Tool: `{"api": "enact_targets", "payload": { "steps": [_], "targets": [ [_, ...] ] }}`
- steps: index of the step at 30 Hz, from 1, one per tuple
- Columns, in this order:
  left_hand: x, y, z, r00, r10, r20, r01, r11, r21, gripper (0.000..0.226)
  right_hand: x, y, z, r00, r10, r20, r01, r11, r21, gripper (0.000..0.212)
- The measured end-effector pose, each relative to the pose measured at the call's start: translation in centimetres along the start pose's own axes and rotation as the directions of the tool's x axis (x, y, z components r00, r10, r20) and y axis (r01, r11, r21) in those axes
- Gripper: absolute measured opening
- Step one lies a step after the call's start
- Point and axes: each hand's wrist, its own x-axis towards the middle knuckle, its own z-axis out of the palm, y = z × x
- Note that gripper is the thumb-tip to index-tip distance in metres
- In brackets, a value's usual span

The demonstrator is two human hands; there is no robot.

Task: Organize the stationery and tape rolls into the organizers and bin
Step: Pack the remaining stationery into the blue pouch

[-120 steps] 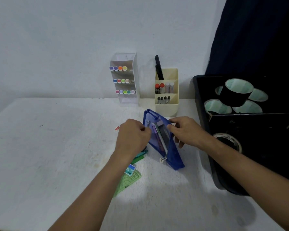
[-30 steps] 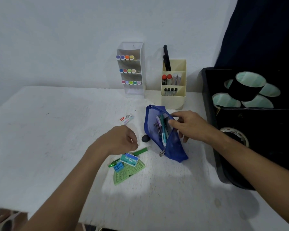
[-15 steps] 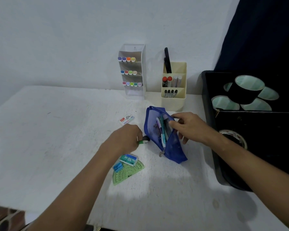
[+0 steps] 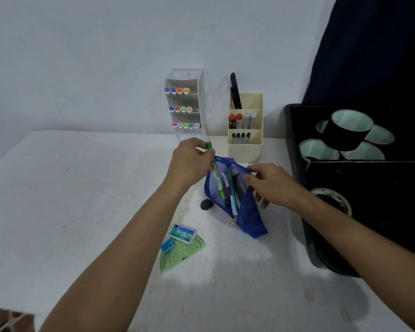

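The left hand (image 4: 189,161) pinches a green pen (image 4: 215,173), its tip already inside the blue pouch (image 4: 247,219) near the desk's back edge. The right hand (image 4: 268,183) seems clamped on the rim, holding it open. If that rim slips, the pouch could fold and the pen would miss.

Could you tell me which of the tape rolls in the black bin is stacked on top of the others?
The black tape roll at the back of the black bin: it rests on the other rolls there, which lie flat beneath it.
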Motion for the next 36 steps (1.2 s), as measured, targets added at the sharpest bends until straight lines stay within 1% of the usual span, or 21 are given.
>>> {"api": "enact_targets", "payload": {
  "steps": [2, 3, 4, 6, 8, 10, 11, 13, 15, 17, 19, 21, 22, 24, 26, 27, 28, 29, 32, 34, 36],
  "targets": [
    [0.2, 0.0, 1.2, 0.996, -0.093, 0.002, 0.093, 0.988, -0.127, 0.025, 0.0, 0.0, -0.1, 1.000, 0.006, -0.006, -0.006, 1.000, 0.007, 0.031],
    [0.2, 0.0, 1.8, 0.991, -0.132, 0.016, 0.133, 0.978, -0.161, 0.024, 0.0, 0.0, -0.1, 1.000, 0.008, -0.010, -0.007, 1.000, 0.009, 0.030],
    [0.2, -0.2, 2.6, 0.987, -0.160, 0.028, 0.163, 0.973, -0.165, 0.022, 0.1, 0.1, -0.1, 1.000, 0.009, -0.015, -0.008, 1.000, 0.010, 0.030],
    [0.1, -0.5, 3.8, 0.981, -0.186, 0.061, 0.192, 0.975, -0.114, 0.014, 0.1, 0.1, -0.1, 1.000, 0.015, -0.025, -0.015, 1.000, 0.008, 0.029],
    [0.0, -0.8, 4.7, 0.974, -0.190, 0.127, 0.197, 0.979, -0.046, 0.016, 0.2, 0.2, -0.1, 0.999, 0.024, -0.036, -0.024, 1.000, 0.000, 0.029],
    [-0.2, -0.9, 5.1, 0.968, -0.158, 0.194, 0.159, 0.987, 0.009, 0.023, 0.2, 0.3, -0.1, 0.999, 0.033, -0.039, -0.033, 0.999, -0.007, 0.029],
    [-0.3, -1.0, 5.3, 0.970, -0.128, 0.207, 0.122, 0.992, 0.042, 0.027, 0.2, 0.3, -0.1, 0.999, 0.036, -0.041, -0.036, 0.999, -0.010, 0.029],
    [-0.3, -1.3, 5.2, 0.978, -0.043, 0.203, 0.016, 0.991, 0.130, 0.033, 0.3, 0.4, -0.1, 0.998, 0.041, -0.045, -0.041, 0.999, -0.014, 0.029],
    [-0.3, -1.7, 5.0, 0.979, 0.051, 0.197, -0.090, 0.977, 0.192, 0.031, 0.3, 0.4, -0.1, 0.998, 0.042, -0.046, -0.042, 0.999, -0.014, 0.030],
    [-0.5, -1.8, 4.5, 0.981, 0.115, 0.154, -0.150, 0.959, 0.242, 0.023, 0.3, 0.3, -0.1, 0.998, 0.045, -0.045, -0.046, 0.999, -0.017, 0.031],
    [-0.7, -2.3, 3.9, 0.989, 0.131, 0.064, -0.144, 0.944, 0.297, 0.024, 0.3, 0.3, -0.1, 0.998, 0.047, -0.045, -0.047, 0.999, -0.012, 0.032],
    [-0.8, -3.2, 3.5, 0.996, 0.082, -0.020, -0.071, 0.941, 0.331, 0.028, 0.3, 0.4, -0.1, 0.997, 0.050, -0.051, -0.050, 0.999, -0.012, 0.034],
    [-0.8, -3.6, 3.3, 0.999, 0.022, -0.031, -0.009, 0.934, 0.358, 0.030, 0.3, 0.4, -0.1, 0.997, 0.051, -0.054, -0.052, 0.999, -0.017, 0.035],
    [-0.7, -4.3, 3.0, 0.992, -0.121, 0.022, 0.100, 0.898, 0.428, 0.024, 0.3, 0.4, 0.0, 0.997, 0.051, -0.057, -0.052, 0.998, -0.028, 0.036],
    [-0.7, -4.5, 2.7, 0.971, -0.207, 0.118, 0.135, 0.887, 0.442, 0.022, 0.3, 0.4, 0.0, 0.997, 0.053, -0.062, -0.055, 0.998, -0.026, 0.037],
    [-0.7, -4.4, 2.5, 0.965, -0.214, 0.152, 0.130, 0.893, 0.431, 0.020, 0.3, 0.3, 0.0, 0.997, 0.053, -0.064, -0.055, 0.998, -0.023, 0.036],
    [-0.7, -4.3, 2.5, 0.965, -0.197, 0.175, 0.112, 0.908, 0.405, 0.015, 0.3, 0.4, 0.0, 0.996, 0.055, -0.066, -0.056, 0.998, -0.018, 0.036],
    [-0.6, -4.1, 2.4, 0.970, -0.163, 0.182, 0.091, 0.933, 0.349, 0.016, 0.3, 0.3, -0.1, 0.996, 0.054, -0.064, -0.055, 0.998, -0.012, 0.035],
    [-0.8, -2.8, 2.3, 0.976, -0.081, 0.200, 0.062, 0.993, 0.100, 0.026, 0.3, 0.3, -0.1, 0.998, 0.044, -0.050, -0.044, 0.999, -0.001, 0.032],
    [-1.0, -1.9, 2.1, 0.965, -0.056, 0.254, 0.072, 0.996, -0.054, 0.028, 0.1, 0.2, -0.1, 0.999, 0.034, -0.037, -0.034, 0.999, -0.006, 0.031],
    [-0.9, -1.9, 1.8, 0.958, -0.066, 0.280, 0.097, 0.991, -0.098, 0.030, 0.0, 0.2, -0.1, 0.999, 0.022, -0.029, -0.022, 1.000, -0.003, 0.029]
  ]
}}
